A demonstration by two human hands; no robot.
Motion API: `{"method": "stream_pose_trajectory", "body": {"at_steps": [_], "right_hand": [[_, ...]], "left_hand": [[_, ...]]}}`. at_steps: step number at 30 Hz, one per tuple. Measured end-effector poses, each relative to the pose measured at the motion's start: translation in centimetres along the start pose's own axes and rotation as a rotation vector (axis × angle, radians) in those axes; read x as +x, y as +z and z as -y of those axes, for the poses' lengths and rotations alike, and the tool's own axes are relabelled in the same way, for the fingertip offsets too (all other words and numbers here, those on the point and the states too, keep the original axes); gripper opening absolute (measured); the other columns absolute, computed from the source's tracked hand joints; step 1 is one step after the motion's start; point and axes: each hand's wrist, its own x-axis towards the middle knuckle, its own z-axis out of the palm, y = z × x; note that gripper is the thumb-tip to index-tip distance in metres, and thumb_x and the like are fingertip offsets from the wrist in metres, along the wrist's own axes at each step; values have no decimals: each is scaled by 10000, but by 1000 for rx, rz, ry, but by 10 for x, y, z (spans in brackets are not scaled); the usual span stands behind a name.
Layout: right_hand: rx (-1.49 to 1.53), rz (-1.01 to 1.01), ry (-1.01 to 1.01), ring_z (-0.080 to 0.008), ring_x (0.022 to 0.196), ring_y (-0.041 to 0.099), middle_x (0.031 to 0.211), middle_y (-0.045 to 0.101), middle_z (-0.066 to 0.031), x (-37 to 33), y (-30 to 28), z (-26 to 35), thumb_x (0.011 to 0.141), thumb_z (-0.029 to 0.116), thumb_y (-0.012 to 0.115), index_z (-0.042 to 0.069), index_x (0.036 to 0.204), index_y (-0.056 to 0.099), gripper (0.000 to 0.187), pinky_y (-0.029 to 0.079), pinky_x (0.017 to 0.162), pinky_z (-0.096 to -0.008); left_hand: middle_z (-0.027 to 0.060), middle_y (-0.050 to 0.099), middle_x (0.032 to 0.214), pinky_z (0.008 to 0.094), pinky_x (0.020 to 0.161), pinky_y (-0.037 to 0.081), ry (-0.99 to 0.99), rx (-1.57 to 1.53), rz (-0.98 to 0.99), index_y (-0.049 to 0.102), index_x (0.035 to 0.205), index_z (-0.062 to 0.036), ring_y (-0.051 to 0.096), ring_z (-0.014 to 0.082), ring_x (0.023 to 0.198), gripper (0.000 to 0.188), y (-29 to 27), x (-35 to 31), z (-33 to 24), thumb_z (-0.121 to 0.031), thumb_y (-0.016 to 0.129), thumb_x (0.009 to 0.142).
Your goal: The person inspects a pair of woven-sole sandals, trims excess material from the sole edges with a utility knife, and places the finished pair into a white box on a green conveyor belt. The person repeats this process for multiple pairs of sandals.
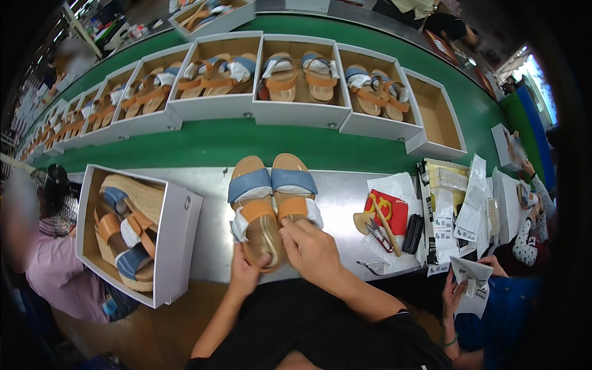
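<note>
A pair of sandals lies side by side in front of me, toes pointing away, each with a blue front strap, a tan ankle strap and white paper tucked in. My left hand [246,271] grips the heel of the left sandal [249,192], its thumb on the insole. Over the heel of the right sandal [293,182] is my right hand [313,251], fingers curled in by the tan strap and partly hiding that heel. At my left, a tilted white shoe box [179,237] contains another pair of sandals with woven wedge soles [140,200].
A metal worktop [213,185] borders a green conveyor belt [216,143] carrying a row of shoe boxes [302,114]. To the right lie thread snips [379,237], a wooden-handled tool [385,228], a red cloth [398,216] and label stacks [447,209]. People work on both sides; one person's hands [453,296] hold white paper.
</note>
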Motion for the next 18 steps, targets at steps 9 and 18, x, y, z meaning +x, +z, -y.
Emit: {"method": "stream_pose_trajectory", "body": {"at_steps": [9,18], "right_hand": [[344,418,266,-331,1367,409,1488,357,-231,-34,-70,-45,853,125,742,6,1575,122,959,446,1055,-447],[957,159,723,-187,1303,477,1360,516,-132,-13,45,-86,1015,264,573,-17,1458,368,564,422,1058,-324]], "left_hand": [[98,616,1229,297,1000,441,-56,-57,-247,465,1373,22,577,143,1123,480,-28,-39,22,-193,648,984],[86,648,1153,284,905,492,-139,-4,-169,539,1300,40,613,158,1037,376,-33,49,-9,-195,572,1009]]}}
